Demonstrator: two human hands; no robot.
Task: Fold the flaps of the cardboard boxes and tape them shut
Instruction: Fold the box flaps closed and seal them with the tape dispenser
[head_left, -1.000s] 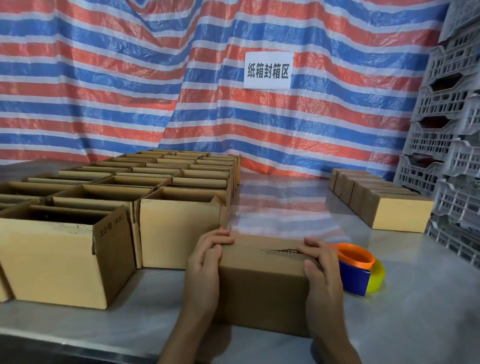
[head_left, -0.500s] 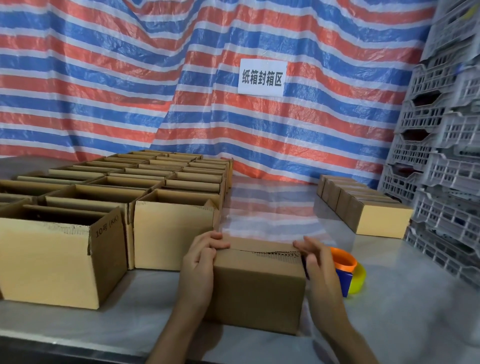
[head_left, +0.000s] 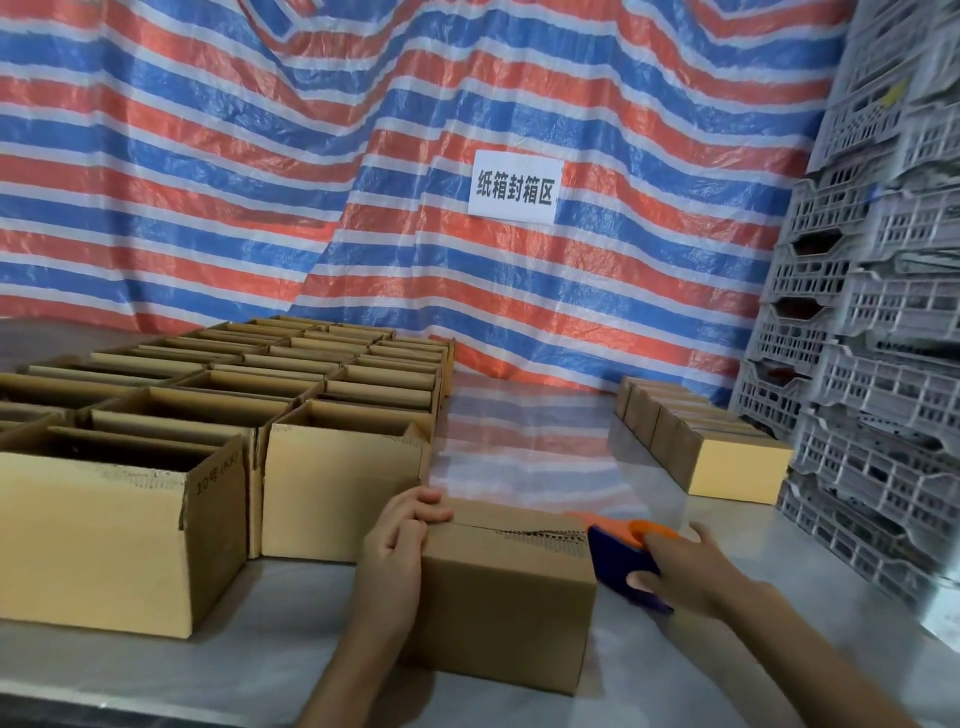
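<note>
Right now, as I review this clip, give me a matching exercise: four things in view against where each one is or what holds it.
Things:
1. closed brown cardboard box
2. blue and orange tape dispenser
3. white paper sign
4. grey plastic crates

Places:
A. stacked at the far right
B. on the striped tarpaulin
C. gripped by the right hand
D. held at its left end by the left hand

Pairs: 1-D, 2-C, 3-B, 4-A.

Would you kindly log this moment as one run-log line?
left hand: holds brown cardboard box flaps closed | right hand: grips blue-and-orange tape dispenser | seam: untaped
</note>
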